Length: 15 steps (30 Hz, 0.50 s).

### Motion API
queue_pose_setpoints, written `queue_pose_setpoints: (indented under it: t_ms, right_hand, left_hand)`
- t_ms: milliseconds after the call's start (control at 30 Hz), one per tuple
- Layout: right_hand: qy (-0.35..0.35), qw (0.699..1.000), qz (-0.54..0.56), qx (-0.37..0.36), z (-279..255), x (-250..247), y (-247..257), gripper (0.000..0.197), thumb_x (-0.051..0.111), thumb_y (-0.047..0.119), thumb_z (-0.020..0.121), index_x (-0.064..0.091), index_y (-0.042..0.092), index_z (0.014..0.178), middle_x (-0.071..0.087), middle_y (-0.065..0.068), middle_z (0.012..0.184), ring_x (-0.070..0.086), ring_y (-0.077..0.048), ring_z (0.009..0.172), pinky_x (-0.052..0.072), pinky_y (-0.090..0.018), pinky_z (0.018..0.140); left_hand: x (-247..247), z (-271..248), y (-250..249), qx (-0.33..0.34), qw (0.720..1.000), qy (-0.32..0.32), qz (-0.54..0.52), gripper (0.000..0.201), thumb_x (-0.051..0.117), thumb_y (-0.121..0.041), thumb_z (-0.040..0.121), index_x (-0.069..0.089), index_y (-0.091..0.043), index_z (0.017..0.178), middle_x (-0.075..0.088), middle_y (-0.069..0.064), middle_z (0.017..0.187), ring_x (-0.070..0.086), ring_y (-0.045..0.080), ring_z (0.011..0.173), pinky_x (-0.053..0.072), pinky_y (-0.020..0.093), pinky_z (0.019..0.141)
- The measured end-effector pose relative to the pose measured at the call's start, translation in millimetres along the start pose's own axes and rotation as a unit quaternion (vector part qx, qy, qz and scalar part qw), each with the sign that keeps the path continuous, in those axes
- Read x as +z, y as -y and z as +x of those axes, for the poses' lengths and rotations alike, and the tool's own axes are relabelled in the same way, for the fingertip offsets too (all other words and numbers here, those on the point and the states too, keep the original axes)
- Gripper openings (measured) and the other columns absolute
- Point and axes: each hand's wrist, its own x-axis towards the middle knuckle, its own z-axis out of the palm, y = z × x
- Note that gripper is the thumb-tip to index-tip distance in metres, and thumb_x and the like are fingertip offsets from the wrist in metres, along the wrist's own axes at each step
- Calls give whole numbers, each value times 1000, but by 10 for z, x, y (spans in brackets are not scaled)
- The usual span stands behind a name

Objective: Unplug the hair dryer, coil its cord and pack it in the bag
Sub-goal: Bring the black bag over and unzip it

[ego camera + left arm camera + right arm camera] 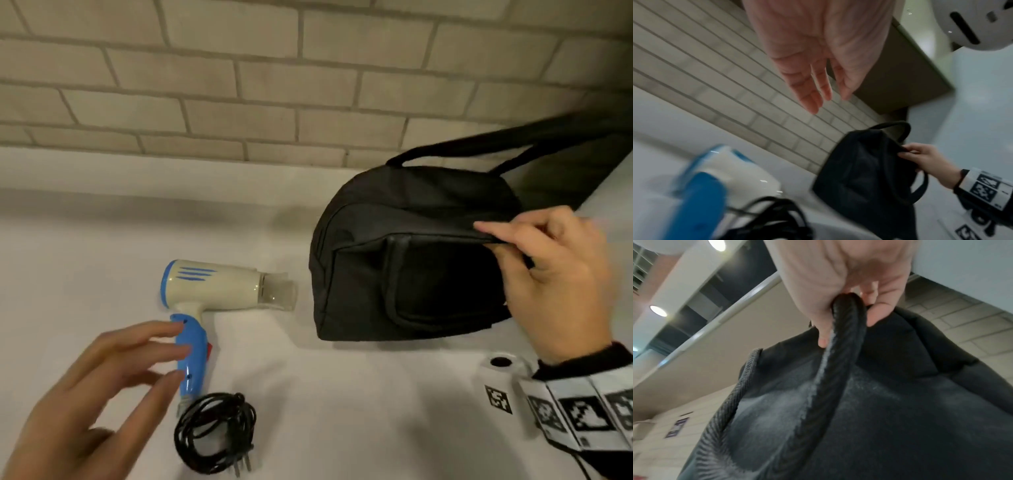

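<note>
A cream and blue hair dryer [212, 291] lies on the white table, nozzle pointing right toward the black bag [404, 260]. Its black cord [215, 433] sits coiled at the foot of the blue handle [191, 356], plug prongs showing at the front. My left hand [113, 383] hovers open just left of the handle, fingers spread, holding nothing; the left wrist view shows the open left hand [818, 68] above the dryer [719, 178]. My right hand [548, 281] pinches the bag's top edge. In the right wrist view the right hand [844, 293] grips a black strap [838, 353] of the bag.
A brick wall [239, 85] runs along the table's far edge. The bag's long handles [513, 147] trail to the back right. A white wrist device with black-and-white markers [500, 387] sits on my right wrist, near the table's front right.
</note>
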Motion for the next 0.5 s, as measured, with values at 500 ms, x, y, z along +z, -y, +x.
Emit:
queue_pose_setpoints:
  t_ms: [500]
  right_hand:
    - [106, 941, 293, 134, -201, -162, 453, 24, 51, 55, 78, 68, 41, 88, 62, 19, 85, 57, -6, 83, 48, -16, 64]
  left_hand:
    - [784, 780, -368, 240, 966, -28, 97, 35, 52, -39, 82, 50, -33, 116, 49, -17, 116, 44, 8, 110, 21, 13, 97]
